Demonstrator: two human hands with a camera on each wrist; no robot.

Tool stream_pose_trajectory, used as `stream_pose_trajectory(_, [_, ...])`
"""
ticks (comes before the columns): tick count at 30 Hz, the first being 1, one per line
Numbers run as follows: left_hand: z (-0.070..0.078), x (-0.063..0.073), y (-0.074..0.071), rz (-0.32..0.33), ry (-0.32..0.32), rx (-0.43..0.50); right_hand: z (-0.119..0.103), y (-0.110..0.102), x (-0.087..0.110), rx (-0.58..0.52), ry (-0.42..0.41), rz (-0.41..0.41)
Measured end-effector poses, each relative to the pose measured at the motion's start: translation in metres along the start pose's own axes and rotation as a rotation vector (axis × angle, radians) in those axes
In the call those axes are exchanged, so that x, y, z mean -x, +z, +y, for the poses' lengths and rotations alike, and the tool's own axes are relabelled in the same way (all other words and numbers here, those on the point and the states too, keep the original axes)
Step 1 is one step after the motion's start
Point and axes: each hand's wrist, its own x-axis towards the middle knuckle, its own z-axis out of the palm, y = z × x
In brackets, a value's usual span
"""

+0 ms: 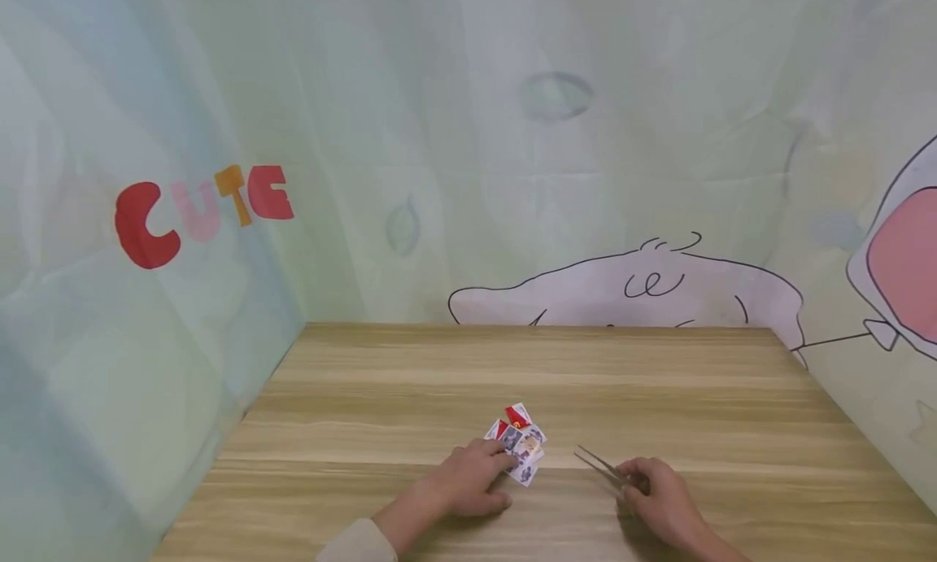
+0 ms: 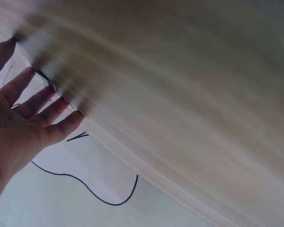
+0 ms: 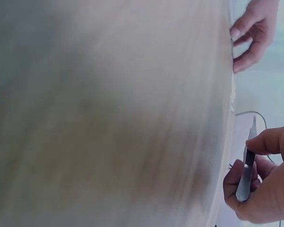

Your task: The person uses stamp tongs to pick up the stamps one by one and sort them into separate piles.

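Tweezers point(image 3: 244, 185), metal, one pair: held in right grip point(image 3: 270, 187). Left grip point(image 3: 259, 29): to the left, touching wood-grain worktop point(image 3: 118, 104).

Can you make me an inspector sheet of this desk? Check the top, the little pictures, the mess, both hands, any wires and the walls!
Surface: wood-grain tabletop, light brown and streaked.
Job's things: small printed pieces, some with red, bunched and overlapping; metal tweezers, tips apart and pointing toward the pieces, not touching them.
Clutter: nothing seen.
Left hand: fingers rest on the near left part of the bunch, covering some of it.
Right hand: holds the tweezers between thumb and fingers.
Cables: nothing seen.
Surroundings: pale green backdrop with colourful letters spelling CUTE and a drawn pink balloon.
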Motion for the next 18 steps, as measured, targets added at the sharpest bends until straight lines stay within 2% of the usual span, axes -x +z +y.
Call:
stream_pose_trajectory(9, [0.002,0.001,0.0,-0.001,-0.01,-0.001,-0.001,-0.006,-0.004,-0.034,-0.022,-0.006])
stream_pose_trajectory(12, [0.002,0.001,0.0,-0.008,-0.009,0.001,0.0,-0.012,-0.007,-0.037,-0.117,-0.047])
stream_pose_trajectory(16, [0.002,0.001,0.0,-0.014,-0.01,0.008,0.001,-0.022,-0.013,-0.004,-0.3,-0.117])
stream_pose_trajectory(18, [0.002,0.001,0.0,-0.015,-0.011,0.014,0.001,-0.026,-0.016,0.015,-0.352,-0.147])
